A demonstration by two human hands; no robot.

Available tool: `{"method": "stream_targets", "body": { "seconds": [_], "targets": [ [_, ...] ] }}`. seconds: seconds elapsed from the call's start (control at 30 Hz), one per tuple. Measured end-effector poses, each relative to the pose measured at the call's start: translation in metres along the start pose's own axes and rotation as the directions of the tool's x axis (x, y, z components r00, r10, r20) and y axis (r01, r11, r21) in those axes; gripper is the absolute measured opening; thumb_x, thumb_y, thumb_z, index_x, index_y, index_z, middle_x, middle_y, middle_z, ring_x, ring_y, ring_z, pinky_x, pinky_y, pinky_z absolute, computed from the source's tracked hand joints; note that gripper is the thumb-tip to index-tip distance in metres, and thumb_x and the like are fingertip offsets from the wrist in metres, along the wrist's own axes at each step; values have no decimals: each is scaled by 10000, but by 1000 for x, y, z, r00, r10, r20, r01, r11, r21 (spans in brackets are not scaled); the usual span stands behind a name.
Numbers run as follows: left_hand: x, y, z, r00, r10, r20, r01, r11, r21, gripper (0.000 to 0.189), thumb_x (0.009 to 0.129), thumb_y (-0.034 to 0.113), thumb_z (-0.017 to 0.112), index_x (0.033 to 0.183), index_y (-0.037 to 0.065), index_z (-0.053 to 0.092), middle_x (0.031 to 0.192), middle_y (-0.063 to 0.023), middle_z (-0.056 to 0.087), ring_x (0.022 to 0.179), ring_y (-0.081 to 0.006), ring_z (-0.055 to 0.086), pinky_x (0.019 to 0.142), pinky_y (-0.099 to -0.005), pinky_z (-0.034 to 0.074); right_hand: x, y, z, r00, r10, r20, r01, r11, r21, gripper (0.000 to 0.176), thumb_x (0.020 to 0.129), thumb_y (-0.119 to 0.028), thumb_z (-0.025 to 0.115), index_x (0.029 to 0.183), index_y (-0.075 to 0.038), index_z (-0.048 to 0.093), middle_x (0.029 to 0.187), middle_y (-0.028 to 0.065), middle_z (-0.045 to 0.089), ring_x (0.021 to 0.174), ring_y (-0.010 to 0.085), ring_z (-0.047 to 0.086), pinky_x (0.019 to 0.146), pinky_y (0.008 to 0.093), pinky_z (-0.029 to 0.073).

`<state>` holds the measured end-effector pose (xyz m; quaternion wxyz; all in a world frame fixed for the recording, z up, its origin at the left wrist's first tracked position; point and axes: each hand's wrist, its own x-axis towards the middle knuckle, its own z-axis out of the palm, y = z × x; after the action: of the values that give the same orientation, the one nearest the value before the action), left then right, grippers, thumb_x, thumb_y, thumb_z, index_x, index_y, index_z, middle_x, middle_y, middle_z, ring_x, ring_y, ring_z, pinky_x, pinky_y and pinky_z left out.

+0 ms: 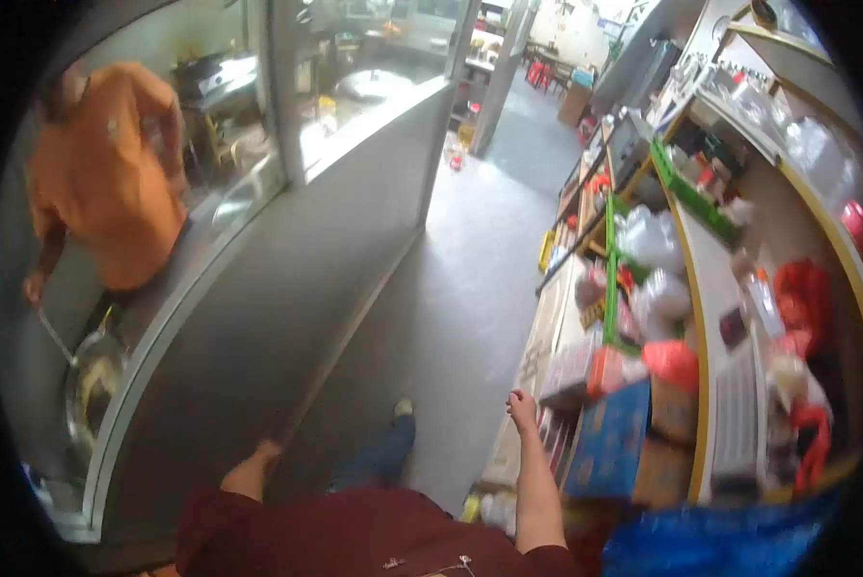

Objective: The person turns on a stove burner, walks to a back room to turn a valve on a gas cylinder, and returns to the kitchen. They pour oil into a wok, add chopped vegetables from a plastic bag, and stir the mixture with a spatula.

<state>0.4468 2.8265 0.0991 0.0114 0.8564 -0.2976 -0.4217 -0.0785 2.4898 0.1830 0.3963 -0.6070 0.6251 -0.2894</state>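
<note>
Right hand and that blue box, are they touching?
Apart. The head view shows a clear gap between the right hand and the blue box.

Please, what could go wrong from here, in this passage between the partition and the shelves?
The right hand is near the packed shelves; a swing might knock the blue box.
The left hand looks close to the grey partition and could bump it.
The plastic bags bulge above their green frame, so one may slip out if brushed.
</note>
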Motion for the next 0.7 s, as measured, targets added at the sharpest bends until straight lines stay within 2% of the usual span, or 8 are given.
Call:
{"method": "stream_targets", "body": {
  "seconds": [0.13, 0.2, 0.23, 0.37, 0.47, 0.57, 0.6, 0.7],
  "targets": [
    [96, 75, -11, 997, -41, 64, 32, 989, 142, 432, 767, 406, 479, 969, 41, 593, 963, -165, 583, 944, -288, 526, 808, -386, 398, 113, -30, 22, 987, 150, 53, -159, 954, 253, 205, 790, -168, 476, 884, -11, 569, 659, 63, 570, 486, 130, 513, 437, 252, 410],
    [168, 161, -1, 929, 362, 83, -370, 885, 283, 437, 779, 401, 459, 1006, 50, 586, 1019, -171, 570, 1027, -297, 500, 869, -388, 380, 123, -10, 29, 948, 219, 232, -228, 974, 12, 218, 781, -180, 470, 882, -10, 563, 656, 64, 568, 467, 145, 505, 423, 271, 405],
    [119, 262, -58, 958, 238, 162, -252, 965, 72, 452, 796, 422, 420, 942, 31, 594, 965, -162, 588, 949, -314, 532, 826, -401, 399, 131, 27, 32, 915, 182, 361, -98, 966, -239, 226, 773, -203, 477, 867, -15, 559, 654, 65, 568, 457, 166, 506, 415, 284, 398],
    [173, 523, -113, 746, 666, -2, -665, 746, 23, 400, 782, 382, 471, 889, 13, 583, 894, -184, 590, 872, -340, 547, 759, -407, 423, 145, 45, -4, 590, 663, 461, -613, 740, -278, 200, 747, -207, 495, 720, -25, 573, 573, 96, 550, 442, 195, 511, 383, 310, 388],
    [225, 673, -132, 690, 717, -96, -723, 686, -74, 353, 780, 333, 480, 899, 19, 590, 892, -179, 595, 846, -340, 558, 745, -401, 435, 201, 172, -10, 390, 776, 496, -778, 566, -274, 228, 772, -233, 489, 773, -17, 563, 641, 113, 572, 463, 211, 528, 396, 327, 402],
    [253, 754, -135, 765, 644, -26, -637, 751, -173, 339, 774, 312, 481, 912, 25, 596, 904, -186, 594, 852, -335, 562, 760, -397, 435, 311, 137, -38, 310, 886, 346, -871, 410, -271, 254, 787, -256, 477, 805, -15, 555, 689, 132, 592, 482, 216, 541, 399, 347, 413],
    [265, 784, -140, 810, 585, 40, -560, 792, -242, 335, 770, 303, 480, 918, 27, 598, 914, -190, 593, 858, -330, 565, 771, -395, 434, 365, 115, -55, 315, 886, 341, -864, 416, -282, 254, 787, -256, 477, 805, -15, 555, 689, 132, 592, 482, 216, 541, 399, 347, 413],
    [346, 779, -112, 825, 561, 72, -559, 828, -41, 372, 745, 350, 487, 871, 22, 609, 922, -184, 596, 863, -305, 576, 757, -400, 439, 511, 29, -62, 709, 637, 302, -561, 769, -306, 273, 764, -236, 453, 600, -36, 543, 476, 73, 509, 386, 184, 487, 359, 325, 383]
  ]
}}
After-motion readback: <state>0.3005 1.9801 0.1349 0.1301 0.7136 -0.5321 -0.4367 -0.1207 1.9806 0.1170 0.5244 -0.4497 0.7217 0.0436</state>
